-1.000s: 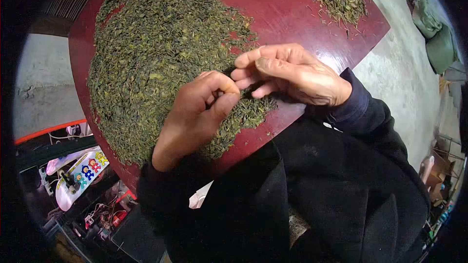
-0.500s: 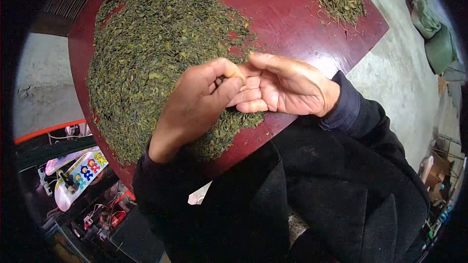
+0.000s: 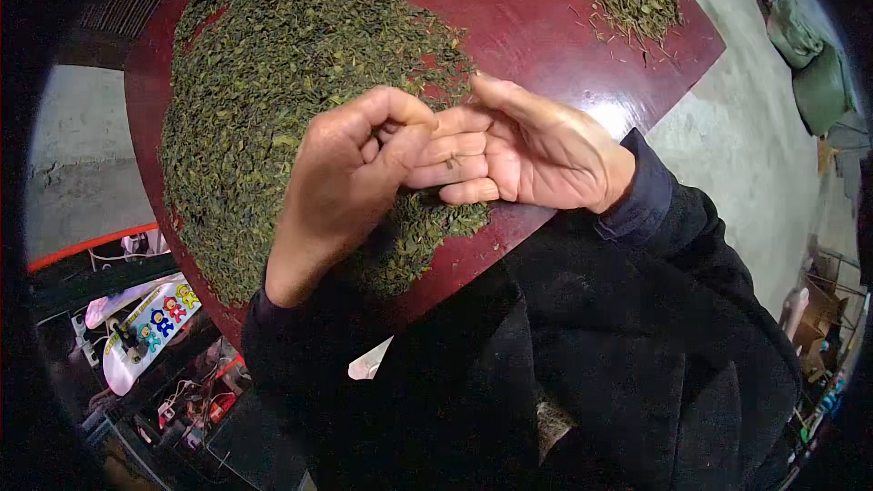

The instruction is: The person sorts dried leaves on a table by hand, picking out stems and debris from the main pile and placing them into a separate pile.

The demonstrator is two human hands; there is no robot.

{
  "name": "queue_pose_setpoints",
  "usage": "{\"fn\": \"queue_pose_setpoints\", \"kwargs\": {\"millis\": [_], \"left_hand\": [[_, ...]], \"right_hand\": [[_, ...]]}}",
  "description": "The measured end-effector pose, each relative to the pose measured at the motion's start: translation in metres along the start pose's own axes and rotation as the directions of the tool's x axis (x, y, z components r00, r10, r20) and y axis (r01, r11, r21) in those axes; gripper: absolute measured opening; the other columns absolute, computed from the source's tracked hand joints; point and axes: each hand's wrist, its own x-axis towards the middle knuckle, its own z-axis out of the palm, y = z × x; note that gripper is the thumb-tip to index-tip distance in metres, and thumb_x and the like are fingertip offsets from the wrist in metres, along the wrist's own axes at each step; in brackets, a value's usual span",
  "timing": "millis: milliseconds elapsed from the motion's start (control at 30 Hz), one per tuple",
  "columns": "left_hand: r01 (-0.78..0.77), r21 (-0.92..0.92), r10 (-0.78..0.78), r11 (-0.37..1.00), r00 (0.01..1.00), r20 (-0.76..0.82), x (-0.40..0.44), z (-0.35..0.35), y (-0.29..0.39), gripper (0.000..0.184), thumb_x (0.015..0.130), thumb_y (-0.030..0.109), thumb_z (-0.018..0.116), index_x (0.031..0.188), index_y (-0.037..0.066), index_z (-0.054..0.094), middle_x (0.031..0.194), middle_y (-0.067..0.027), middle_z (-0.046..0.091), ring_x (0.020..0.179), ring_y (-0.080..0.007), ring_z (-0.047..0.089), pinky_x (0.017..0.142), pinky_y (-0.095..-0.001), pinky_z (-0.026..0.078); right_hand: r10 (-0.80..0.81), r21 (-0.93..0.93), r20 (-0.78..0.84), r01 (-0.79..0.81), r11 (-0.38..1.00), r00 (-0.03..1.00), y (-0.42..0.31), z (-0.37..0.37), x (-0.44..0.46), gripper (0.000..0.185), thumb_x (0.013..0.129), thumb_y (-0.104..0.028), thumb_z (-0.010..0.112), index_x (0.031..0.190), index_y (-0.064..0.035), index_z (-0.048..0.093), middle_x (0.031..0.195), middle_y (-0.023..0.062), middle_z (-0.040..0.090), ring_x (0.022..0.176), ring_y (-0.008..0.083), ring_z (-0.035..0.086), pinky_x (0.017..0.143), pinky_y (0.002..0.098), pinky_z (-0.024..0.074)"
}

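The left hand (image 3: pixel 336 168) is pinching its grip together, contents unclear; the open right hand (image 3: pixel 559 164) is supporting 1 tiny brownish leaf fragment (image 3: pixel 450 164) above dark-green dried leaves (image 3: pixel 264 118) covering the glossy red surface (image 3: pixel 509 9). Tilting fingers could be spilling it.

The big leaf pile (image 3: pixel 273 100) runs off the top of the frame, and so does the red table (image 3: pixel 509 9). In the middle, the left hand (image 3: pixel 346 173) hides some leaves and the tips of some fingers on the right hand (image 3: pixel 546 159). I can't see if anything is inside its pinch. The bit (image 3: pixel 452 163) on the right hand's fingers is too small to tell. The black coat (image 3: pixel 600 309) goes off the bottom.
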Motion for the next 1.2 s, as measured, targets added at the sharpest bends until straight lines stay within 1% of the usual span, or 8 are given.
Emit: {"fn": "queue_pose_setpoints", "kwargs": {"millis": [167,300,333,500,633,667,800,1200], "left_hand": [[-0.041,0.099,0.049,0.994,0.995,-0.085,-0.005,-0.002,0.007,0.008,0.085,-0.002,0.06,0.086,0.002,0.067,0.067,0.0037,0.054,0.057,-0.0046,0.037,0.051,-0.0197,0.03],[-0.007,0.121,0.018,0.993,0.996,-0.09,-0.008,-0.004,0.01,0.007,0.085,-0.001,0.061,0.085,0.003,0.066,0.069,0.0032,0.056,0.058,-0.0051,0.04,0.053,-0.02,0.032],[-0.007,0.119,0.018,0.993,0.996,-0.091,-0.009,-0.004,0.01,0.007,0.085,-0.001,0.061,0.085,0.003,0.066,0.069,0.0032,0.056,0.058,-0.0051,0.04,0.053,-0.02,0.032],[-0.012,0.17,0.037,0.985,0.988,-0.148,-0.015,-0.003,0.007,0.007,0.085,-0.002,0.061,0.085,0.003,0.065,0.073,0.0018,0.058,0.061,-0.0062,0.043,0.055,-0.0207,0.034],[0.056,0.202,-0.024,0.978,0.987,-0.156,-0.018,-0.004,0.006,0.006,0.084,-0.001,0.061,0.086,0.003,0.065,0.075,-0.0003,0.059,0.063,-0.0087,0.046,0.057,-0.0228,0.037],[0.055,0.202,-0.024,0.978,0.987,-0.157,-0.019,-0.004,0.006,0.006,0.084,-0.001,0.061,0.086,0.003,0.065,0.075,-0.0003,0.059,0.063,-0.0087,0.046,0.057,-0.0228,0.037],[0.086,0.279,-0.046,0.956,0.988,-0.146,-0.02,-0.003,0.008,0.006,0.082,0.0,0.063,0.086,0.003,0.065,0.075,-0.0023,0.059,0.063,-0.0112,0.047,0.057,-0.0248,0.039],[0.083,0.25,-0.05,0.965,0.989,-0.136,-0.021,-0.001,0.008,0.006,0.081,0.001,0.064,0.086,0.003,0.065,0.074,-0.003,0.059,0.063,-0.0132,0.048,0.058,-0.0269,0.041]], "right_hand": [[-0.005,-0.046,0.058,0.008,0.999,0.998,-0.002,-0.004,-0.002,0.051,0.106,-0.04,0.039,0.117,0.0036,0.061,0.119,0.0252,0.065,0.115,0.0353,0.063,0.093,0.0395,0.053],[-0.015,-0.071,0.155,0.027,0.997,0.988,-0.004,-0.012,-0.002,0.06,0.106,-0.045,0.033,0.134,0.0058,0.05,0.133,0.0282,0.055,0.127,0.0377,0.054,0.1,0.0414,0.049],[-0.014,-0.072,0.154,0.025,0.997,0.988,-0.004,-0.011,-0.003,0.06,0.106,-0.045,0.033,0.134,0.0058,0.05,0.133,0.0282,0.055,0.127,0.0377,0.054,0.1,0.0414,0.049],[-0.015,-0.089,0.063,0.02,0.996,0.998,-0.006,-0.006,-0.006,0.05,0.106,-0.035,0.039,0.135,0.004,0.05,0.134,0.0282,0.055,0.126,0.0371,0.055,0.099,0.0404,0.0509],[-0.07,-0.2,0.005,0.07,0.977,0.998,-0.004,-0.003,-0.008,0.028,0.103,-0.014,0.048,0.123,0.0028,0.058,0.125,0.0261,0.062,0.119,0.0357,0.061,0.092,0.0366,0.0566],[-0.07,-0.201,0.005,0.07,0.977,0.998,-0.004,-0.003,-0.008,0.028,0.103,-0.014,0.048,0.123,0.0028,0.058,0.125,0.0261,0.062,0.119,0.0357,0.061,0.092,0.0366,0.0566],[-0.077,-0.19,0.006,0.076,0.979,0.997,-0.004,-0.004,-0.007,0.027,0.098,0.0,0.051,0.124,0.0029,0.058,0.125,0.0265,0.061,0.118,0.0365,0.061,0.092,0.0344,0.058],[-0.103,-0.244,-0.034,0.092,0.965,0.994,-0.003,-0.004,-0.005,0.033,0.095,0.007,0.051,0.127,0.0024,0.057,0.121,0.0259,0.064,0.111,0.0363,0.065,0.087,0.0328,0.0598]]}}
